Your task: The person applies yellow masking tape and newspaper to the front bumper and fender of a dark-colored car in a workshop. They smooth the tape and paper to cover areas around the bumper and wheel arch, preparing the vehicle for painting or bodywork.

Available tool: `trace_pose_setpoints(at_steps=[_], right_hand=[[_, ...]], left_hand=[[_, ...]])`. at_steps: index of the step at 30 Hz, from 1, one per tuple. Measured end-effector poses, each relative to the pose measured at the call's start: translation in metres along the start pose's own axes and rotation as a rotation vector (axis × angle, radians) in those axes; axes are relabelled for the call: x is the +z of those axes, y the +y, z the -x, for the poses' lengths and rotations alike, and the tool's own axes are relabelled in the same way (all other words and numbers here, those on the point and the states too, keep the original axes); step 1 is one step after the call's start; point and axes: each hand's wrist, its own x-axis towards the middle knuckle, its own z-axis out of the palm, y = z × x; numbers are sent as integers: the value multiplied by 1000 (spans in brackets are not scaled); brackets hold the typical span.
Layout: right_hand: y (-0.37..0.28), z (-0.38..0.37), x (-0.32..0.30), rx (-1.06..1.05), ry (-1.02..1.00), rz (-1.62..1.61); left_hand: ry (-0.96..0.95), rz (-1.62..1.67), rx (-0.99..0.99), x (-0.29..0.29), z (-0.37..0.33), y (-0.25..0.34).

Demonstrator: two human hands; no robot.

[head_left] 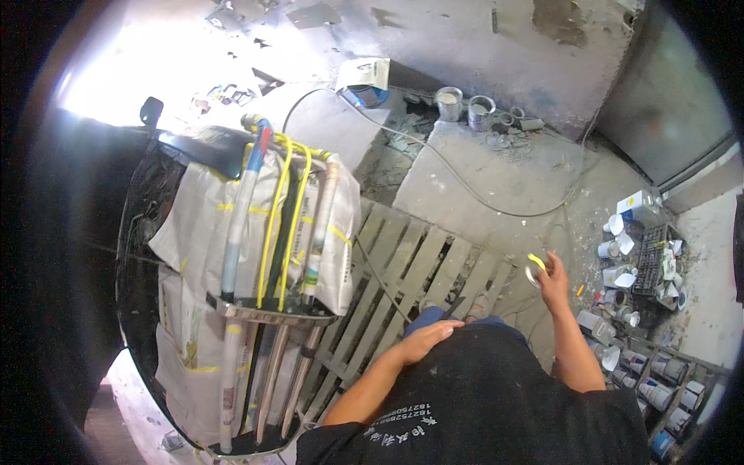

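My right hand [552, 283] is raised off to the right of my body, closed on a tape roll [532, 275]. A short yellow strip [535, 262] stands up from the roll, beside my fingers. My left hand [428, 341] lies flat at my waist on the hem of my black shirt [496, 387], and nothing shows in it. To my left is a dark vehicle body covered with white paper sheets [186, 225], held down by yellow tape. Metal tubes [271, 372] and a chrome bracket [267, 310] run across the paper, some tubes wrapped in tape.
A slatted wooden pallet [403, 256] lies under my feet. Along the right wall stand several paint cans [659, 391] and a dark crate [655, 260]. Two open cans [480, 112] sit by the far wall. A grey hose [465, 186] curves over the floor.
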Motion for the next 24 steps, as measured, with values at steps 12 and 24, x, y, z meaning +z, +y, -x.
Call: trace_pose_setpoints(at_steps=[12, 24], right_hand=[[-210, -92, 57, 3, -406, -681], [-276, -227, 97, 105, -394, -705]], left_hand=[[-24, 36, 410, -48, -46, 179], [-875, -115, 1241, -134, -97, 405]])
